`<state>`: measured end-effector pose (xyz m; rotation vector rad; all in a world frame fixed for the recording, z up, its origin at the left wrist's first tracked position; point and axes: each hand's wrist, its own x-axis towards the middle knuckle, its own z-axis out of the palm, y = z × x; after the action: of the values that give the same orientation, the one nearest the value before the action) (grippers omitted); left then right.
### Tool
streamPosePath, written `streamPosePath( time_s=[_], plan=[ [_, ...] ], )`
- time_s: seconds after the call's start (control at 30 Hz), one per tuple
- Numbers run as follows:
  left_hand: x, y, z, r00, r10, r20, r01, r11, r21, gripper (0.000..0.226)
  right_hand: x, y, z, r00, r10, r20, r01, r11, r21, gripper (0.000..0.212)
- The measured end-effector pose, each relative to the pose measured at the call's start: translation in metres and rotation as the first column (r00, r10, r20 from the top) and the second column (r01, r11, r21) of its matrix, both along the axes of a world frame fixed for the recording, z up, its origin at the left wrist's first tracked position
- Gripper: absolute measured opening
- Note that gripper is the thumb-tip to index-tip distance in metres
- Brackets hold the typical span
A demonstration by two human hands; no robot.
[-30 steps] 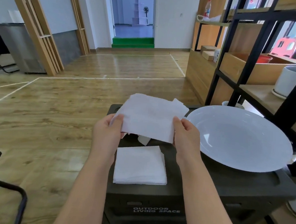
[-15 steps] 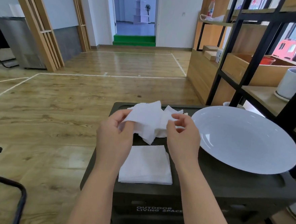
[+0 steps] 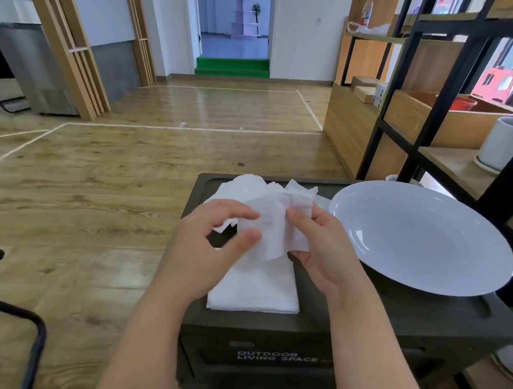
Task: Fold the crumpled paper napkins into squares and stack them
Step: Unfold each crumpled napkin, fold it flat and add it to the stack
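Note:
A crumpled white paper napkin [image 3: 271, 207] hangs bunched between both hands above the black storage box [image 3: 392, 322]. My left hand [image 3: 206, 245] touches its left side with thumb and forefinger curled toward the paper. My right hand [image 3: 321, 247] pinches the napkin's right part between thumb and fingers. Below them a stack of folded square napkins [image 3: 257, 288] lies flat on the box lid, near its front left; my hands and the held napkin hide its far edge.
A large white plate [image 3: 422, 236] sits on the right half of the box lid, close to my right hand. A black metal shelf [image 3: 437, 109] with a white pot stands at the right. A black chair frame [image 3: 7, 313] is low on the left. Wooden floor lies beyond.
A second ago the napkin was stretched flat between both hands. It has since been bunched up and my hands have come close together, lower over the folded stack.

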<state>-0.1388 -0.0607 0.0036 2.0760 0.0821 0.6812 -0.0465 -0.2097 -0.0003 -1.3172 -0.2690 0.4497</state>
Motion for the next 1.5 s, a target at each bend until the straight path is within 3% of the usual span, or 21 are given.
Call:
streamPosePath(
  time_s=[0.07,0.13,0.23,0.3,0.43,0.53,0.63,0.7,0.8,0.87,1.0,1.1,1.17,1.33,1.43,1.5],
  plan=[
    [0.004,-0.002,-0.001,0.99,0.137,0.021,-0.134,0.987,-0.091,0.015,-0.003,0.0,0.002,0.996,0.016,0.083,-0.012,0.999,-0.046,0.02],
    [0.008,-0.003,-0.003,0.98,0.198,0.014,-0.196,0.975,-0.102,0.02,-0.005,0.0,0.004,0.99,0.037,0.135,-0.028,0.998,-0.063,0.021],
    [0.01,0.0,-0.009,0.981,0.194,0.016,-0.191,0.976,-0.1,0.033,-0.006,-0.001,0.005,0.975,0.11,0.194,-0.094,0.992,-0.09,0.021],
    [0.011,0.003,-0.011,0.982,0.186,0.031,-0.182,0.977,-0.108,0.025,-0.006,-0.002,0.005,0.964,0.142,0.225,-0.119,0.986,-0.114,0.02],
    [0.008,0.004,-0.009,0.978,0.201,0.057,-0.193,0.973,-0.126,0.014,-0.004,0.0,0.002,0.948,0.034,0.316,0.022,0.985,-0.172,0.017],
    [0.006,0.007,-0.007,0.977,0.201,0.065,-0.199,0.979,-0.043,0.015,0.0,0.002,-0.002,0.887,-0.089,0.453,0.223,0.942,-0.251,0.04],
    [0.003,0.012,-0.005,0.979,0.195,0.057,-0.201,0.971,0.129,0.021,-0.001,0.002,0.001,0.848,-0.048,0.528,0.232,0.929,-0.289,0.064],
    [0.001,0.014,-0.003,0.983,0.174,0.052,-0.181,0.963,0.198,0.02,-0.001,0.001,0.002,0.835,0.033,0.55,0.177,0.929,-0.325,0.054],
    [-0.002,0.014,-0.001,0.987,0.157,0.018,-0.157,0.967,0.2,0.01,0.0,0.0,-0.001,0.849,0.059,0.525,0.135,0.937,-0.322,0.02],
    [-0.002,0.011,0.002,0.989,0.147,-0.003,-0.145,0.982,0.123,0.005,0.0,0.001,-0.001,0.892,-0.007,0.452,0.128,0.963,-0.238,0.011],
    [0.001,0.004,0.004,0.988,0.12,-0.096,-0.137,0.971,-0.194,0.009,-0.002,0.004,0.0,0.939,-0.09,0.332,0.144,0.979,-0.141,0.011],
    [0.008,0.006,-0.008,0.982,0.085,-0.17,-0.144,0.914,-0.378,0.047,-0.002,0.007,-0.004,0.949,-0.147,0.279,0.198,0.966,-0.164,0.01],
    [0.011,0.007,-0.015,0.959,0.089,-0.268,-0.197,0.891,-0.409,0.053,-0.001,0.009,-0.009,0.941,-0.182,0.286,0.261,0.927,-0.27,0.014],
    [0.013,0.005,-0.029,0.826,0.27,-0.494,-0.316,0.949,-0.009,0.041,-0.005,0.008,-0.022,0.874,-0.091,0.477,0.379,0.741,-0.554,0.019],
    [0.01,0.001,-0.026,0.757,0.438,-0.485,-0.35,0.898,0.266,0.044,-0.008,0.009,-0.03,0.87,-0.027,0.492,0.378,0.676,-0.632,0.029],
    [0.008,0.0,-0.025,0.741,0.482,-0.468,-0.354,0.872,0.337,0.044,-0.009,0.009,-0.032,0.868,-0.007,0.497,0.385,0.642,-0.663,0.031]
  ],
)
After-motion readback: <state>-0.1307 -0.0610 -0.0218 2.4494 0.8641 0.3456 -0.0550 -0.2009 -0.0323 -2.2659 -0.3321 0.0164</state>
